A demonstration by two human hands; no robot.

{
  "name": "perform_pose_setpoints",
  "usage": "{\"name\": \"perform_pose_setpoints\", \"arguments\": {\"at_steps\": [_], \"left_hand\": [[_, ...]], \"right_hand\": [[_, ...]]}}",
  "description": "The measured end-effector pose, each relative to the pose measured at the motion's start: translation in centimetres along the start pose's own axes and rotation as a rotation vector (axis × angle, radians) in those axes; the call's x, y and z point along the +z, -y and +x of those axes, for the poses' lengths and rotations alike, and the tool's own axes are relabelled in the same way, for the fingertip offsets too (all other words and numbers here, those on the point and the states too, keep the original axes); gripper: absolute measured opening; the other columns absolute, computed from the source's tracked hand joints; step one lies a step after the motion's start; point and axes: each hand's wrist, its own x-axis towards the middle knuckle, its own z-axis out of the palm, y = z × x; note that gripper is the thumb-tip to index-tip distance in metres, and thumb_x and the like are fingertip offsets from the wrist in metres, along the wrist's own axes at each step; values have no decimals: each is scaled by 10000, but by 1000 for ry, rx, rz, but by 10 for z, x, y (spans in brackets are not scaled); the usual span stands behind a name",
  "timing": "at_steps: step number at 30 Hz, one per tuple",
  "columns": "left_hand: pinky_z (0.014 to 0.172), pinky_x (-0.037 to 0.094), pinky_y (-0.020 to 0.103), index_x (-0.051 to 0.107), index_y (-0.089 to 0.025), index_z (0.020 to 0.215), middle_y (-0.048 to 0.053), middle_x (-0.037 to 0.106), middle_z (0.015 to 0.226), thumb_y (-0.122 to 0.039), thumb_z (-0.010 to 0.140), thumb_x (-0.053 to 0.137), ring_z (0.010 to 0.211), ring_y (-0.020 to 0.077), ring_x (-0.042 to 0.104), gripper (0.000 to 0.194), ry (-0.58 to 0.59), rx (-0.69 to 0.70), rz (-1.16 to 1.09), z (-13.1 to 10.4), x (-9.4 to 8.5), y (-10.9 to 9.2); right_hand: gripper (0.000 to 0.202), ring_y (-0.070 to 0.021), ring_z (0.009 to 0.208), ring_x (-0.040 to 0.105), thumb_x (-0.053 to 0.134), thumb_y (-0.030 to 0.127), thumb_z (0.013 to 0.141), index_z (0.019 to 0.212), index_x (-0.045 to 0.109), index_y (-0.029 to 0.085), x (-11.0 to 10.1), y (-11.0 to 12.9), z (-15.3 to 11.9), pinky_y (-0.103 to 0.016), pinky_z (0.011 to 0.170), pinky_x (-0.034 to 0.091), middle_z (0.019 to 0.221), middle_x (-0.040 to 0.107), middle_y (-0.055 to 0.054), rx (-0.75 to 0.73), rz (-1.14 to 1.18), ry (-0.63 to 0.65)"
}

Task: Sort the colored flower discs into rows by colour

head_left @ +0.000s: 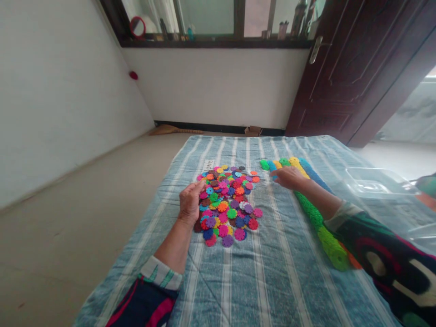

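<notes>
A loose pile of colourful notched discs [223, 206] lies on the striped blue cloth [269, 286]. My left hand [190, 200] is at the pile's left edge, its fingers drawn together; what they hold, if anything, is too small to make out. Right of the pile, my right hand [289, 177] reaches over long rows of stacked discs, its fingertips pinched near a small blue piece. Green stacks [309, 210] run beneath and beside my right forearm, and a blue row [315, 176] extends behind it. The near end is yellow-green [332, 249], with orange partly hidden by my sleeve.
A clear plastic container [378, 182] stands on the right, with another transparent one [424, 234] nearer. Part of a person [427, 188] shows at the right edge. Beyond the cloth are a wall, a windowsill and a dark red door [340, 68].
</notes>
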Motion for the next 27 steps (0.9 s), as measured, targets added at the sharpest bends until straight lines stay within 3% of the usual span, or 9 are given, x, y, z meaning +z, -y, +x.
{"name": "perform_pose_setpoints", "arguments": {"at_steps": [4, 10, 14, 19, 27], "left_hand": [[735, 458, 271, 688, -139, 720, 2, 653, 664, -403, 570, 735, 691, 141, 591, 307, 18, 16, 5, 0, 0, 2], [690, 443, 253, 678, -144, 708, -10, 629, 627, -414, 580, 729, 652, 128, 572, 302, 33, 16, -10, 0, -1, 4], [643, 430, 244, 662, -148, 674, -19, 611, 600, -401, 576, 728, 608, 115, 551, 280, 28, -8, -42, -3, 1, 2], [612, 419, 234, 655, -153, 658, -28, 600, 581, -386, 582, 729, 581, 105, 531, 256, 48, -7, -75, -5, 1, 2], [636, 429, 241, 679, -155, 687, -15, 620, 593, -396, 604, 724, 624, 125, 559, 258, 73, 32, -51, -2, -1, 7]], "right_hand": [[321, -233, 928, 637, 556, 287, 865, 1175, 638, 288, -4, 43, -15, -289, 740, 414, 1024, 705, -85, -159, 43, -41], [220, -172, 785, 645, 511, 321, 888, 993, 693, 256, -10, 144, -45, -238, 629, 374, 842, 721, -37, -499, 206, -38], [310, -217, 828, 656, 455, 428, 903, 936, 684, 221, -11, 186, -51, -261, 623, 391, 877, 717, -75, -470, 193, 12], [297, -251, 873, 659, 479, 417, 888, 1011, 657, 213, -4, 199, -53, -282, 649, 422, 910, 712, -104, -439, 137, 61], [239, -252, 896, 658, 520, 319, 842, 999, 671, 222, -7, 176, -54, -275, 660, 435, 926, 714, -96, -409, 71, 86]]}}
